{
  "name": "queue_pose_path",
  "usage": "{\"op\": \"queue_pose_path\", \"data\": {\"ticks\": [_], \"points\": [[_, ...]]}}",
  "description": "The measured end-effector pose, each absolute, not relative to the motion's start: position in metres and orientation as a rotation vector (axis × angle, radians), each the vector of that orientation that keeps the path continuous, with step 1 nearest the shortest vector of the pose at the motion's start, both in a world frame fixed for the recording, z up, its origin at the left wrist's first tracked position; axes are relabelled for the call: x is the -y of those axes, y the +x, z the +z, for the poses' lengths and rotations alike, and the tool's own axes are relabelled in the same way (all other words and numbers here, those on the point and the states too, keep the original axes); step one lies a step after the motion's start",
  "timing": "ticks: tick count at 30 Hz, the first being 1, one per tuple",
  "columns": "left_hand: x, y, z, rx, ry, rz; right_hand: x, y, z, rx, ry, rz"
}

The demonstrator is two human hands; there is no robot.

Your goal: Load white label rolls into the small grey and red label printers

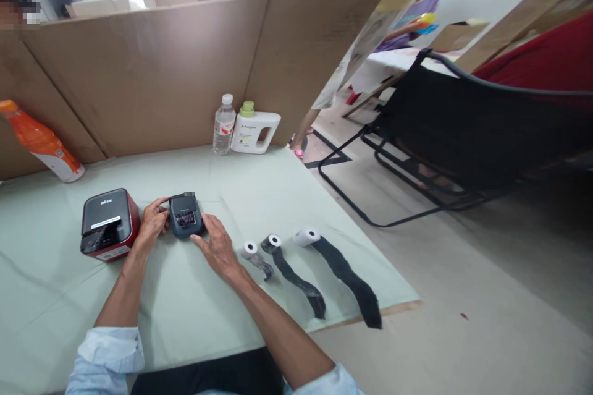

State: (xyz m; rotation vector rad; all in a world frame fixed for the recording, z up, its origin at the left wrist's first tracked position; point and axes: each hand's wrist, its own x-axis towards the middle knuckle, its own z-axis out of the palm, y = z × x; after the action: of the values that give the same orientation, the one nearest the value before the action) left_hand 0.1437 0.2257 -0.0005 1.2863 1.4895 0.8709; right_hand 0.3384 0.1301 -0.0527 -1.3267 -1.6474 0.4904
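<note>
A small dark blue portable printer (pixel 186 217) lies on the green-covered table, a dark window on its top. My left hand (pixel 154 222) is at its left side, fingers curled and the index finger touching the upper left corner. My right hand (pixel 217 245) grips the lower right edge, with the thumb at the front corner and the fingers along the side. Just left of my left hand stands a larger red and black printer (pixel 110 222). To the right are a small paper roll (pixel 251 249), a dark roll (pixel 272 242) and a white roll (pixel 306 237), each with a dark strip unrolled.
A cardboard screen (pixel 176 67) stands along the table's back. Against it are an orange bottle (pixel 44 143), a clear water bottle (pixel 224 126) and a white jug (pixel 254 132). Right of the table, a black folding chair (pixel 482 129) stands on the floor. Other people are behind the screen.
</note>
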Motion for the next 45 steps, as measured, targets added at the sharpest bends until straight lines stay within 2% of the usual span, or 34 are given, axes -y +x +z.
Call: {"op": "queue_pose_path", "data": {"ticks": [13,22,32,41,45], "points": [[-0.223,0.141,0.004,-1.479,1.312,0.853,-0.136,0.337,-0.060,1.628,-1.294,0.527],[-0.223,0.136,-0.014,-1.488,1.429,0.933,-0.138,0.334,-0.064,1.637,-1.297,0.489],[-0.229,0.123,-0.011,-1.151,1.851,1.070,-0.147,0.332,-0.040,1.699,-1.323,0.415],[-0.256,0.131,-0.007,-1.431,1.814,1.211,-0.145,0.332,-0.026,1.817,-1.369,0.367],[-0.260,0.131,-0.013,-1.353,1.856,1.171,-0.140,0.338,-0.014,1.909,-1.428,0.383]]}}
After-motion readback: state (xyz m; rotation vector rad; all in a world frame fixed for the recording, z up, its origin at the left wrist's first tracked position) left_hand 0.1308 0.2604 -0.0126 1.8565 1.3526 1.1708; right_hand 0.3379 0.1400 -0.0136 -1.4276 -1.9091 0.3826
